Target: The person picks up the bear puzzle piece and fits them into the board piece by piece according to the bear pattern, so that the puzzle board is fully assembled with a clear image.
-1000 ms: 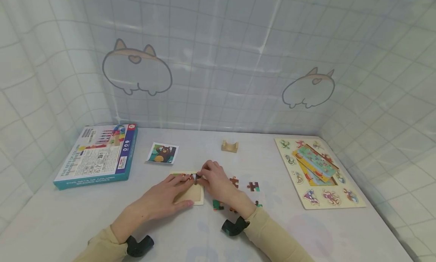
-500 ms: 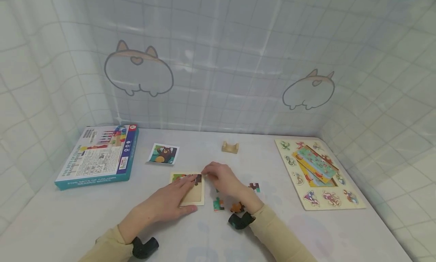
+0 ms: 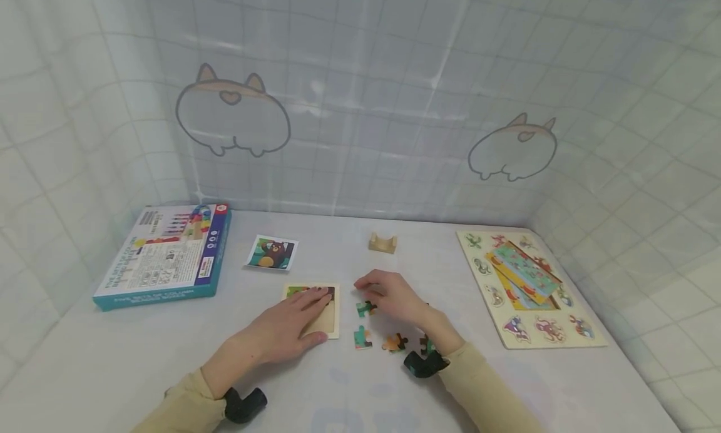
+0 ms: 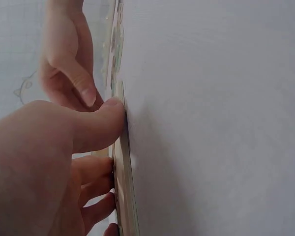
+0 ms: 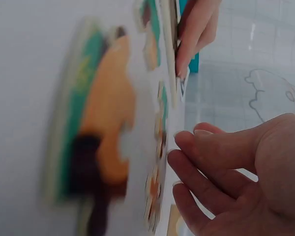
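Note:
My left hand point(image 3: 281, 330) rests on a small square wooden puzzle tray point(image 3: 325, 320), fingers spread over its upper part and thumb at the near edge. Some coloured puzzle pieces lie along the tray's top row, partly covered by the fingers. In the left wrist view the thumb meets the tray's edge point(image 4: 124, 182). To the right, my right hand point(image 3: 397, 298) hovers over loose jigsaw pieces with fingers loosely bent and nothing between them. A green piece point(image 3: 362, 338) and an orange-brown piece point(image 3: 393, 343) lie near it; other pieces are partly hidden beneath the hand.
A bear picture card point(image 3: 273, 254) lies behind the tray, and a flat teal-edged box point(image 3: 163, 258) is at the left. A small wooden holder point(image 3: 383, 243) stands at the back. On the right, an animal board point(image 3: 511, 333) carries colourful puzzle boards point(image 3: 524, 270).
My right hand has withdrawn from the tray's top right corner and moved right over the loose pieces. A dark piece now lies in that corner. The left hand stays on the tray.

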The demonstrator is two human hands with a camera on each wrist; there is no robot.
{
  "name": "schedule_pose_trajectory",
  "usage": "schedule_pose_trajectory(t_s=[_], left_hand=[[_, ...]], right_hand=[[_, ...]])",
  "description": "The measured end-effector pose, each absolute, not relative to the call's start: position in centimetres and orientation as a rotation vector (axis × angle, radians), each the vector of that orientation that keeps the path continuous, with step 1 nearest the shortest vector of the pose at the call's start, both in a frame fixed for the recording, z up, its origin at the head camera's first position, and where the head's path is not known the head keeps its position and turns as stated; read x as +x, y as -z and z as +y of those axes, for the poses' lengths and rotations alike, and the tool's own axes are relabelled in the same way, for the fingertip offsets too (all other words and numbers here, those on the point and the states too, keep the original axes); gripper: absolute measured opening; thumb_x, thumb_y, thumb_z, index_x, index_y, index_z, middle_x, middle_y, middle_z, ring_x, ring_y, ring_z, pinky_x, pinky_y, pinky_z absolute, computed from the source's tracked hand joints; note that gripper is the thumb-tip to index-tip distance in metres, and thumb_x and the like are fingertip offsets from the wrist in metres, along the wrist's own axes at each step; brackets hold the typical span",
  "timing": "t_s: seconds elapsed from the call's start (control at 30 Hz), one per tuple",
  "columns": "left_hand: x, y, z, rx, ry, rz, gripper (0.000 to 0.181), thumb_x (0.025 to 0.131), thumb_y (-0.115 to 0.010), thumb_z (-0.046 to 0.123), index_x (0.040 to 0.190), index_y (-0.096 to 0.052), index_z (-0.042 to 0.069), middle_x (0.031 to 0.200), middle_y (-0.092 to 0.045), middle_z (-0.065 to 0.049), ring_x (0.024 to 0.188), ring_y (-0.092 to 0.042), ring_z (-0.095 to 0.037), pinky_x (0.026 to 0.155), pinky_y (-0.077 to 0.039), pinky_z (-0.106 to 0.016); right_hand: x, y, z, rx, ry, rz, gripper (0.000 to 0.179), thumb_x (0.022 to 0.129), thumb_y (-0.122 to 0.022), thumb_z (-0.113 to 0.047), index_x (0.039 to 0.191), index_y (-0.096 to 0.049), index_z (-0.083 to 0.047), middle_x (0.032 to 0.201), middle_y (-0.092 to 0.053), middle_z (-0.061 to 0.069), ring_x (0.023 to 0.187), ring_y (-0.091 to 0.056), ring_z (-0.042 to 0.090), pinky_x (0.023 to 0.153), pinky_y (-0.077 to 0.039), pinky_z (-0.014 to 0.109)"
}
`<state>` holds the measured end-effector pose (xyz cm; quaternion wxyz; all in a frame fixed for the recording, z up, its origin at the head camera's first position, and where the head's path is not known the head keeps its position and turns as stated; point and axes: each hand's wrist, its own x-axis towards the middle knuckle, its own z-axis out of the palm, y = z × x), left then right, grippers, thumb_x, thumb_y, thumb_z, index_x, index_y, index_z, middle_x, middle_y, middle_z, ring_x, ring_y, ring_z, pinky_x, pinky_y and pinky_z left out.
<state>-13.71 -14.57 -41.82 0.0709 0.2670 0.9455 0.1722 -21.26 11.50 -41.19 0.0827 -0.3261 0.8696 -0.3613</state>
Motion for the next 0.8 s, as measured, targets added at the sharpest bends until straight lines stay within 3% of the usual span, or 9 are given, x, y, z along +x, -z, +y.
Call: schedule_pose_trajectory(t_s=[0.43, 0.8], left_hand=[[-13.6, 41.7, -14.5, 0.800, -0.515, 2.866, 0.069, 0.100, -0.054, 0.049, 0.154, -0.038, 0.009, 0.161, -0.035, -0.008, 0.149, -0.031, -0.034, 0.120, -0.030, -0.053], [-13.5, 41.7, -14.6, 0.807, -0.519, 2.852, 0.071, 0.100, -0.053, 0.052, 0.154, -0.038, 0.008, 0.161, -0.035, -0.009, 0.149, -0.030, -0.034, 0.121, -0.028, -0.053]], right_hand=[[-20.5, 41.5, 13.4, -1.019, 0.969, 2.647, 0.030, 0.093, -0.071, -0.011, 0.123, -0.068, -0.009, 0.120, -0.067, 0.001, 0.103, -0.060, 0.017, 0.087, -0.052, 0.033], [-20.6, 41.9, 13.7, -1.089, 0.902, 2.627, 0.027, 0.091, -0.075, -0.019, 0.116, -0.072, -0.011, 0.123, -0.062, 0.000, 0.103, -0.055, 0.015, 0.083, -0.050, 0.028]])
